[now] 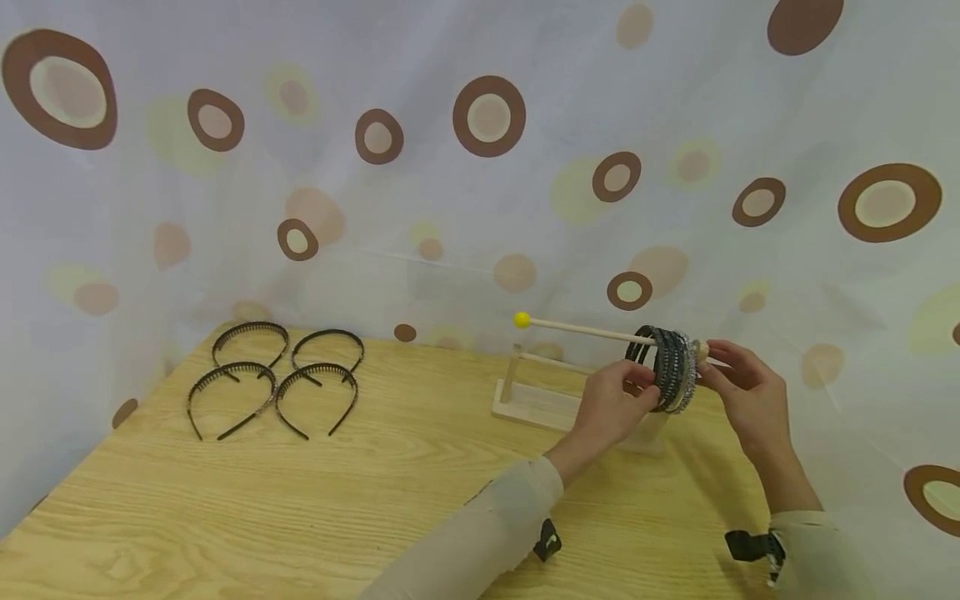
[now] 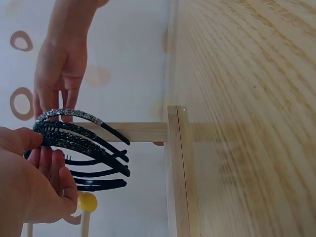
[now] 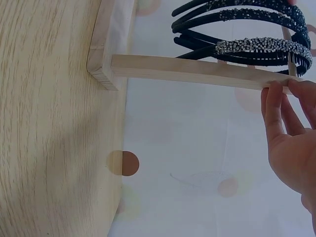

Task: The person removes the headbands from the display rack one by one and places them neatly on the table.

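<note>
Several black headbands with glittery stones hang together near the right end of a wooden rack's upper rod. My left hand pinches headbands of this bunch between thumb and fingers, as the left wrist view shows. A silver-studded headband is the one closest to the rack's right upright. My right hand grips the top of that upright with thumb and fingertips. Part of the rack's lower rod and base is hidden behind my left hand and forearm.
Black headbands stand in two rows on the left of the wooden table. A yellow ball caps the rod's left end. Behind the table hangs a pale curtain with brown circles.
</note>
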Demonstrator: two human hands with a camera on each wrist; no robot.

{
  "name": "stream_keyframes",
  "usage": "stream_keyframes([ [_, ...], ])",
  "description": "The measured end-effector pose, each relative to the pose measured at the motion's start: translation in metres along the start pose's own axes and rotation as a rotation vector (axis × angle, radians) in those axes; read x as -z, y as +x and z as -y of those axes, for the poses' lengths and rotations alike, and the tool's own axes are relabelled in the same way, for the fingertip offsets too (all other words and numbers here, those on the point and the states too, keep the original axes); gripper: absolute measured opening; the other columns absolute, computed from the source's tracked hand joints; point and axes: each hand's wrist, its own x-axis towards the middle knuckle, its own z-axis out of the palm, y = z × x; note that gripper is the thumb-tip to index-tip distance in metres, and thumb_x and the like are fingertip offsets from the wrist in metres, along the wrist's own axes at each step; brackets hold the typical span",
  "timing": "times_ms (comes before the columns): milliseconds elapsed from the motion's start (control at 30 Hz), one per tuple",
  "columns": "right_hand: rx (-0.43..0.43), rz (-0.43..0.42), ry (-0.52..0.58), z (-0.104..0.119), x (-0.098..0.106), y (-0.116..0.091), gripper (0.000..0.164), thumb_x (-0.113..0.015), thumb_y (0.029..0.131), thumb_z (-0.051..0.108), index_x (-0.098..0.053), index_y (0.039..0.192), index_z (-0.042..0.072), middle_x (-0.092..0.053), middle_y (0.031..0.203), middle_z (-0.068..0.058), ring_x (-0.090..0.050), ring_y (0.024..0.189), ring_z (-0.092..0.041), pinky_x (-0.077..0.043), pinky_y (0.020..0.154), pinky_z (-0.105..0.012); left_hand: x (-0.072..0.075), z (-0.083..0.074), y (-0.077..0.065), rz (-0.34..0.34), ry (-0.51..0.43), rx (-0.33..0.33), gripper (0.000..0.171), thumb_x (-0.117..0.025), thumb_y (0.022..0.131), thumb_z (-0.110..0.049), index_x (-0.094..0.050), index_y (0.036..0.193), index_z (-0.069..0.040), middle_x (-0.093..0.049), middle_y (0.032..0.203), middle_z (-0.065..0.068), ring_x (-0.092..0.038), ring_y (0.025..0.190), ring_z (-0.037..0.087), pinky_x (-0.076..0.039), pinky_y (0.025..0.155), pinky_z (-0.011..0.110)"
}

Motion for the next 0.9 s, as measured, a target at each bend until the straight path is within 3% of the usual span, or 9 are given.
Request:
stream_keyframes([
  [200,0.000,0.001,-0.021,0.001,0.000,0.000,0.047,-0.073,0.094,0.003,-0.058,0.138,-0.004,-0.068,0.120,0.000,-0.069,0.098,-0.008,-0.054,0.080,-0.017,0.006,-0.004,0.002,-0.020,-0.010,-0.011,0.011,-0.072,0.092,-0.009,-0.071,0.104,-0.008,-0.065,0.086,-0.012,-0.059,0.076,-0.003,-0.048,0.068,0.012],
  [500,-0.010,0.003,-0.031,0.000,0.000,0.000,0.046,-0.073,0.094,0.005,-0.060,0.138,-0.002,-0.068,0.121,0.000,-0.069,0.099,-0.008,-0.055,0.080,-0.018,0.012,-0.008,0.002,-0.078,-0.068,0.051,0.014,-0.068,0.091,-0.006,-0.068,0.105,-0.009,-0.061,0.086,-0.011,-0.058,0.077,0.002,-0.050,0.067,0.018],
  [700,-0.012,0.003,-0.041,-0.001,0.001,0.001,0.046,-0.072,0.095,0.003,-0.058,0.139,-0.003,-0.068,0.121,0.001,-0.069,0.100,-0.008,-0.055,0.080,-0.017,0.021,-0.012,0.004,-0.109,-0.057,0.032,0.014,-0.065,0.092,-0.007,-0.067,0.105,-0.009,-0.059,0.088,-0.012,-0.058,0.080,0.002,-0.050,0.071,0.018],
  [900,-0.019,0.008,-0.060,0.000,0.002,0.000,0.046,-0.072,0.095,0.004,-0.059,0.139,-0.001,-0.068,0.121,0.003,-0.069,0.100,-0.007,-0.054,0.080,-0.017,0.039,-0.011,0.009,-0.132,-0.050,-0.006,0.016,-0.062,0.095,-0.009,-0.068,0.109,-0.009,-0.061,0.092,-0.009,-0.059,0.083,0.003,-0.052,0.069,0.019],
])
